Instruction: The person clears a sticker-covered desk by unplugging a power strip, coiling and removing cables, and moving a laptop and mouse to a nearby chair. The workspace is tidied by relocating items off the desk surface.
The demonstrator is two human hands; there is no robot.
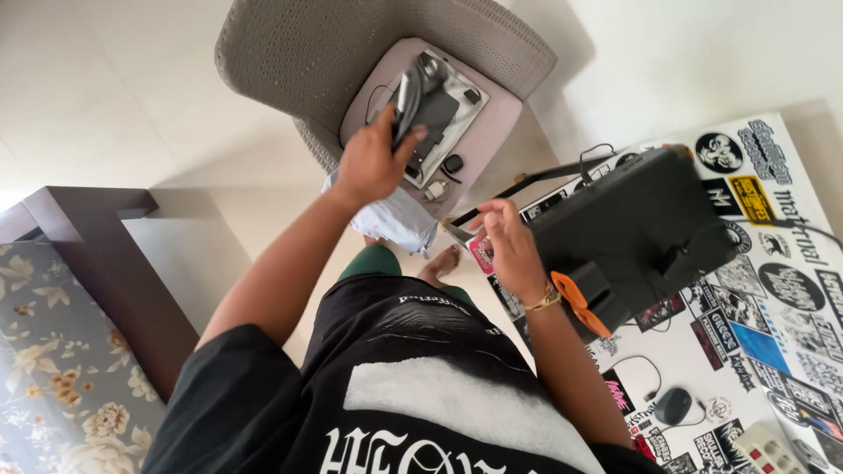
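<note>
We see a dark, slim handheld device (pixel 413 96) with a grey curved edge held up over the seat of a grey chair (pixel 290 61). Our left hand (pixel 373 162) has its fingers (pixel 411 140) wrapped tight around the lower part of the device, thumb on the near side, so the grip is shut on it. The device's upper end points away from us, toward a flat silver tray-like thing (pixel 461 110) that lies on the chair's pale cushion; whether the device touches it we cannot tell. Small dark bits and a thin cable lie on that cushion too.

Our right hand (pixel 509 246) is at the near corner of a black boxy machine (pixel 628 233) with orange clips (pixel 580 307), which stands on the desk (pixel 790 290). Its fingers (pixel 493 215) are curled narrowly and rest against the machine's edge and a thin dark bar (pixel 536 180) beside it; we cannot tell whether they pinch anything. A gold bracelet (pixel 546 300) sits on the wrist.

The desk is white and covered in stickers. On it, nearer to us, lie a black mouse (pixel 674 405) and a white power strip (pixel 768 449). A dark wooden bed frame (pixel 105 263) with floral bedding (pixel 53 377) stands at the left, well apart from the chair.
</note>
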